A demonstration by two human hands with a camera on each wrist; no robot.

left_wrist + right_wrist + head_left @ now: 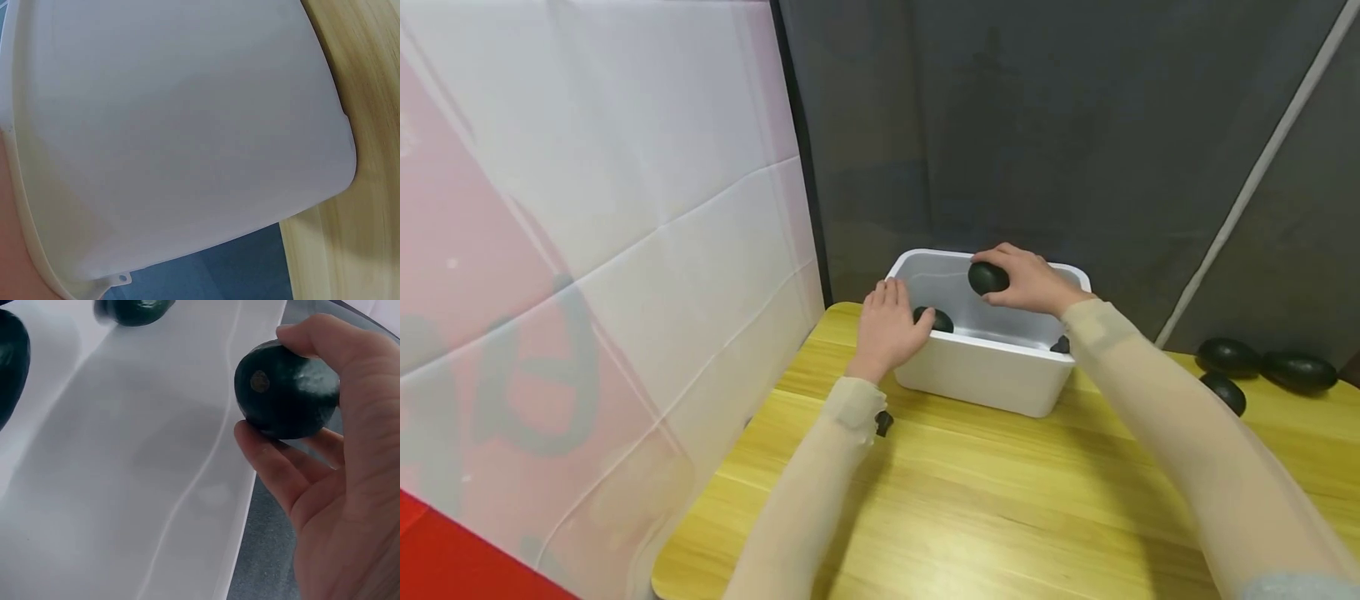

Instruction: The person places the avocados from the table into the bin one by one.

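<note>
A white plastic tub stands on a yellow wooden table. My right hand holds a dark green avocado over the tub's open top; in the right wrist view its fingers curl round that avocado, stem scar outward. Two more avocados lie in the tub, one at the left and one by the right wall. My left hand grips the tub's near-left corner, thumb over the rim. The left wrist view shows only the tub's outer wall.
Three loose avocados lie on the table at the right. A white and pink sheet hangs along the left side, and a dark grey curtain stands behind the tub. The table's near-left corner is rounded.
</note>
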